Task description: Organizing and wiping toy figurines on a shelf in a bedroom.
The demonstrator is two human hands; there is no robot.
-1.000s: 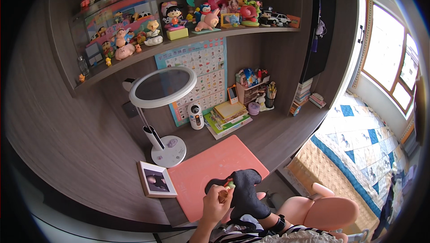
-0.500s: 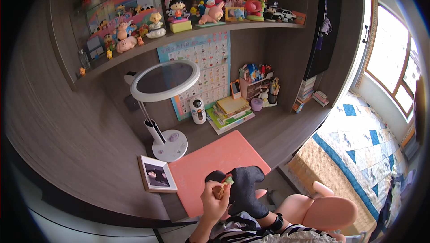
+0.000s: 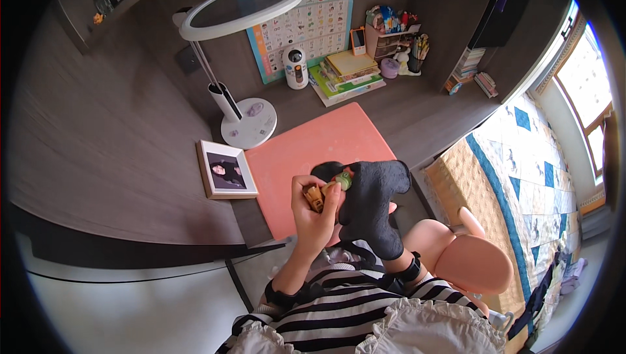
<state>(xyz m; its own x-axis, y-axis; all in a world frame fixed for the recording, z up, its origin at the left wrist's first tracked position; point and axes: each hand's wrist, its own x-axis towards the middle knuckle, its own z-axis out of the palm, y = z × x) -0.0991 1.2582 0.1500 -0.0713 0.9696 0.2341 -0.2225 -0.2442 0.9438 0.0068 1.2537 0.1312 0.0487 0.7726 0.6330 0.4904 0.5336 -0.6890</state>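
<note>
My left hand (image 3: pixel 316 214) is closed in a pinch around a small toy figure. Its brown-gold part (image 3: pixel 314 199) shows beside the fingers. A round green part (image 3: pixel 343 180) with some red sits at my fingertips. Bulky, lobed black material (image 3: pixel 375 201), like a thick mitt, covers my right hand, so its fingers are hidden. The green part touches or lies just in front of this black covering; I cannot tell which. Both hands are over the near part of a pink desk mat (image 3: pixel 313 139).
On the desk stand a white ring lamp (image 3: pixel 251 126), a framed photo (image 3: pixel 225 170), a white robot-like device (image 3: pixel 297 70), and stacked books (image 3: pixel 345 77). A pink padded chair (image 3: pixel 473 263) is close at my right, before a bed (image 3: pixel 515 178).
The head view has tilted down, so the desk sits higher in the picture and the shelf of toys has mostly left it. My left hand still pinches the figure beside the black covering.
</note>
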